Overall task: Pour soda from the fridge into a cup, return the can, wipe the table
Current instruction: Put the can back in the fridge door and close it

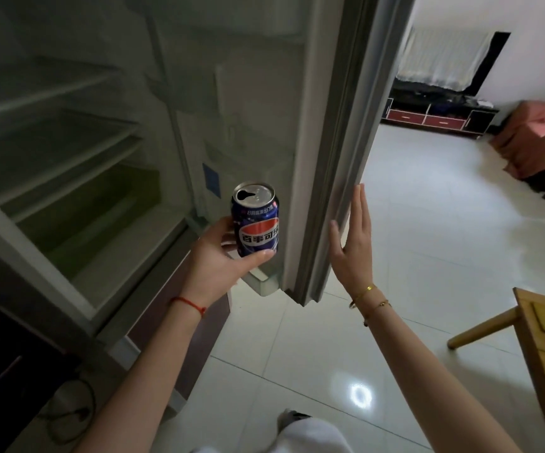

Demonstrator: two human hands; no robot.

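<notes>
My left hand point(222, 259) grips an opened blue soda can point(257, 223) upright, in front of the lower shelf of the fridge door. The fridge point(68, 158) stands open on the left, and its glass shelves look bare. My right hand point(354, 243) is flat with straight fingers against the outer edge of the fridge door point(330, 158). No cup is in sight.
A wooden table corner and leg point(532, 325) stick in at the lower right. White tiled floor point(411, 207) stretches right toward a dark TV stand point(438, 116) and a red-covered seat point(539, 138). A dark cabinet and a cable point(71, 413) lie at the lower left.
</notes>
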